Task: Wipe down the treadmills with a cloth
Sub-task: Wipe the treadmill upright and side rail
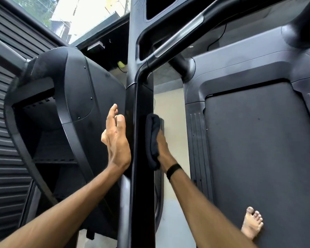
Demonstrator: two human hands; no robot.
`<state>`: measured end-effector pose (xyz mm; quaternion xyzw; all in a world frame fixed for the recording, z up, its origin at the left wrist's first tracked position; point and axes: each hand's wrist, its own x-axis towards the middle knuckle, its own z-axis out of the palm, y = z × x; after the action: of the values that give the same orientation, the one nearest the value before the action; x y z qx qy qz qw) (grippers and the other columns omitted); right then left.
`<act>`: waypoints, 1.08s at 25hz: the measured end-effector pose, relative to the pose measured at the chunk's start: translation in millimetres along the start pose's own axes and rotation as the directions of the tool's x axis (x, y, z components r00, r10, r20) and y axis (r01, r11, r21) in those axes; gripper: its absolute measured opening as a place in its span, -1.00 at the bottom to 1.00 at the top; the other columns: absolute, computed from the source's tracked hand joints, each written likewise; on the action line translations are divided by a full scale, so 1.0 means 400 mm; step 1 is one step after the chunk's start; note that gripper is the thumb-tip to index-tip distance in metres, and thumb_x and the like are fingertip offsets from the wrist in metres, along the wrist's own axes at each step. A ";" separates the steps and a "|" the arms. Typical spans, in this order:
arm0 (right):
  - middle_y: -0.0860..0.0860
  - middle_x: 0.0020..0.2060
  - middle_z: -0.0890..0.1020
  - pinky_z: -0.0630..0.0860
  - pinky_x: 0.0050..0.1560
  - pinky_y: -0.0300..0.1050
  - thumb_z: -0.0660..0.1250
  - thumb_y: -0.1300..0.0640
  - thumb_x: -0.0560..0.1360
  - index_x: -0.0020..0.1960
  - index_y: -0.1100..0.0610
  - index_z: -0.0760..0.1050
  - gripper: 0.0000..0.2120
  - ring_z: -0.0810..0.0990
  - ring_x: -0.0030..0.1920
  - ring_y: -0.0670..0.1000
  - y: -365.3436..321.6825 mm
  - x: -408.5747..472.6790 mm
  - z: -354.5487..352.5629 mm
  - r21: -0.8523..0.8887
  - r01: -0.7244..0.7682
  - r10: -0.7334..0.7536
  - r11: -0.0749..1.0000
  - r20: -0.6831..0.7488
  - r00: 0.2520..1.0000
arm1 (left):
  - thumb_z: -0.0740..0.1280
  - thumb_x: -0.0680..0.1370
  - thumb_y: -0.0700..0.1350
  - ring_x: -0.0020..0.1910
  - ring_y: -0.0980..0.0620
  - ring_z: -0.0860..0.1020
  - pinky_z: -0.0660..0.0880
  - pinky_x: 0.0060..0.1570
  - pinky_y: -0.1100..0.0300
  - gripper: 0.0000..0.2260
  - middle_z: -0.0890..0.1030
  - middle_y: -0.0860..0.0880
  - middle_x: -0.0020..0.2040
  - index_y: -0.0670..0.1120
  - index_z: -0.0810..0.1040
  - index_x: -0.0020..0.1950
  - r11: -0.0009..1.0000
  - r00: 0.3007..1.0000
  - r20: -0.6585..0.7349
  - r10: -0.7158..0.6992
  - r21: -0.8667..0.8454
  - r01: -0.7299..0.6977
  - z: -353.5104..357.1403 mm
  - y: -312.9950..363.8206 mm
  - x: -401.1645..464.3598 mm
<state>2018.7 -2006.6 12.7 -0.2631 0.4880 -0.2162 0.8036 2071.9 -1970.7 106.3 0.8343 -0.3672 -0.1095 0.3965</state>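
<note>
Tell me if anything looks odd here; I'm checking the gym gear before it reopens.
Nothing looks broken or spilled. One oddity: a bare foot stands on the treadmill belt. Otherwise, the right hand presses a dark cloth against the black upright post, and the left hand lies open on its other side.

A gym or fitness room, shown by a dark grey treadmill with running belt and black handrail, a second exercise machine just beside it, a slatted shutter wall, and a window onto buildings outside.
</note>
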 end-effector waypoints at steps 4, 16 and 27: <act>0.20 0.45 0.31 0.28 0.42 0.22 -0.09 -0.45 0.51 0.55 -0.11 0.10 -0.28 0.35 0.41 0.24 -0.090 -0.128 0.042 -0.272 0.165 -0.192 0.948 -0.073 0.979 | 0.00 0.63 0.17 0.39 0.08 0.38 0.17 0.51 -0.08 -0.51 0.48 0.40 0.28 0.09 0.30 0.54 1.000 1.000 0.014 0.001 0.016 -0.001 -0.008 -0.005 0.004; 0.13 0.39 0.47 0.32 0.30 -0.05 0.00 -0.24 0.66 0.52 -0.02 0.26 -0.48 0.45 0.35 0.15 -0.160 0.102 0.003 -0.064 0.184 -0.181 0.981 0.056 0.982 | -0.03 0.69 0.05 0.14 0.59 0.34 -0.03 0.54 -0.12 -0.56 0.43 0.47 0.07 0.05 0.27 0.56 0.999 1.000 0.003 0.017 0.034 -0.017 0.005 -0.006 0.002; 0.25 0.54 0.09 0.14 0.51 0.17 0.20 -0.35 0.53 0.62 0.04 -0.02 -0.16 0.13 0.54 0.23 -0.263 0.006 0.047 -0.359 0.392 -0.417 0.847 0.009 0.909 | -0.07 0.58 0.29 0.44 0.19 0.36 0.09 0.52 -0.14 -0.46 0.40 0.10 0.49 0.18 0.29 0.52 0.998 0.999 -0.021 0.033 0.052 -0.032 -0.001 0.002 0.004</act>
<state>2027.2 -2085.0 85.0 -0.4922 0.4800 -0.2986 0.6620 2072.8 -1972.1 107.5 0.8393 -0.3790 -0.0844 0.3805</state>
